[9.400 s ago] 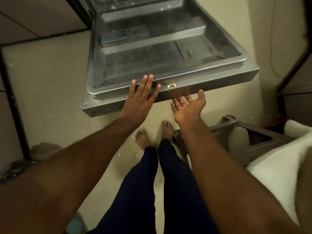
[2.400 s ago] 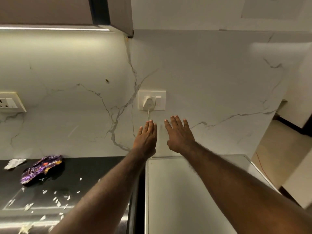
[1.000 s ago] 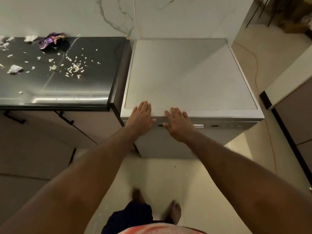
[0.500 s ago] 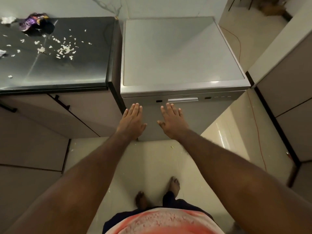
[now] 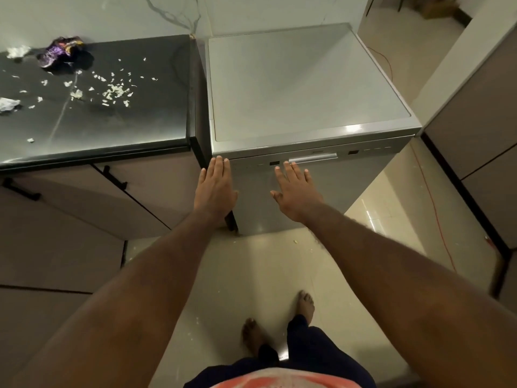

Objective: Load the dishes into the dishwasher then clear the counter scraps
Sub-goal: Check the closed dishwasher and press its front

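The grey dishwasher (image 5: 307,79) stands with its door closed; its handle (image 5: 313,157) runs along the top of the front. My left hand (image 5: 215,189) and my right hand (image 5: 296,191) are stretched out flat in front of the door, fingers straight, holding nothing. To the left, on the dark counter (image 5: 112,121), lie several white scraps (image 5: 114,91), a crumpled purple wrapper (image 5: 60,51) and bits of crumpled white paper (image 5: 8,103).
Cabinet doors with black handles (image 5: 114,177) sit under the counter. A tall cabinet (image 5: 481,121) stands to the right. A red cable (image 5: 428,197) runs along the tiled floor. My bare feet (image 5: 279,320) are on the floor in front of the dishwasher.
The open dishwasher door is now closed. My hands dropped from the dishwasher's top edge to its front, still flat, and the view tilted down and back.
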